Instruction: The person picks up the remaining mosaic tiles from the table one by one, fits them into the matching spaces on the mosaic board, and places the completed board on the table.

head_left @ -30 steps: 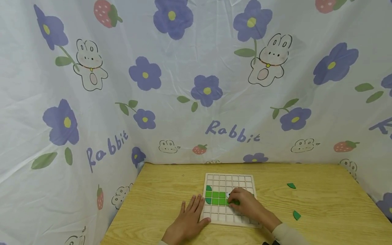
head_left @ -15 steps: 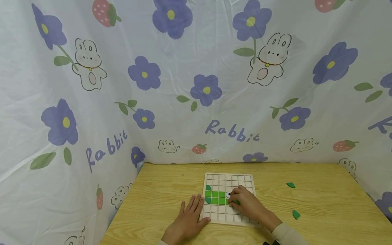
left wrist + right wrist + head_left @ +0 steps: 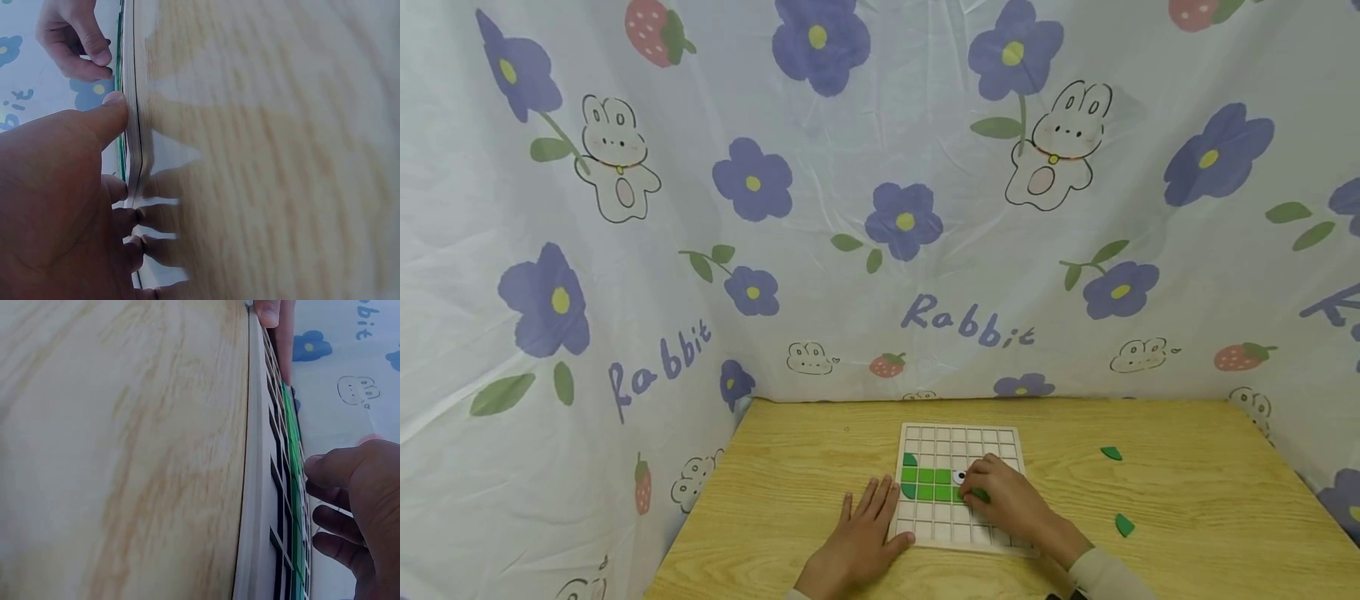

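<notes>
A pale grid board (image 3: 925, 533) lies on the table with green square tiles (image 3: 927, 492) in its middle rows. At the left end of these sit darker rounded green tiles (image 3: 910, 460). A white tile with a black eye dot (image 3: 960, 477) shows beside the right fingertips. My left hand (image 3: 867, 533) lies flat with spread fingers at the board's left edge, its thumb (image 3: 111, 115) against the rim. My right hand (image 3: 1003, 496) touches the board with bent fingers, partly covering a green tile (image 3: 983, 495). Whether it pinches that tile is hidden.
Two loose dark green quarter-round tiles, an upper one (image 3: 1111, 453) and a lower one (image 3: 1124, 525), lie right of the board on the wooden table (image 3: 1210, 500). A printed cloth (image 3: 835, 317) hangs behind and on the left.
The right hand has shifted very slightly, and more of the white eye tile shows beside its fingers. The left hand stays in place on the board's edge.
</notes>
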Tool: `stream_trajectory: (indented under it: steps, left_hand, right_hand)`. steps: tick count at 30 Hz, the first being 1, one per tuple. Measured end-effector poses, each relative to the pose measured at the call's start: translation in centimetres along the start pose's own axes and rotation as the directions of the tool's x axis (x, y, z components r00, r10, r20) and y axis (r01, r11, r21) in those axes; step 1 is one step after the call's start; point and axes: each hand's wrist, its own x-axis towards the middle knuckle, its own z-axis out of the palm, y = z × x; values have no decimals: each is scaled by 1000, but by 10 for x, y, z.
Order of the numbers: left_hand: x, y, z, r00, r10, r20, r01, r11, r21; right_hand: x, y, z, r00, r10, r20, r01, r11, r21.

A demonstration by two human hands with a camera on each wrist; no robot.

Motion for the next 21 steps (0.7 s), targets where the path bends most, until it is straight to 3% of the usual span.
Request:
stream_trajectory:
  steps: [5, 12, 17, 21]
  left_hand:
    - [1, 0, 0, 1000, -9, -1, 9, 1000, 21]
    - [-1, -1, -1, 1000, 22, -1, -22, 999, -44]
    - [-1, 2, -3, 1000, 2, 8, -2, 1000, -16]
    - [-1, 3, -3, 1000, -12, 11, 12, 1000, 10]
  right_hand:
    - [-2, 2, -3, 998, 12, -56, -13, 1000, -12]
    - [-6, 6, -16, 997, 48, -67, -51, 998, -48]
    - [-10, 13, -29, 994, 33, -108, -40, 997, -64]
    - [-15, 18, -38, 989, 68, -134, -77, 995, -62]
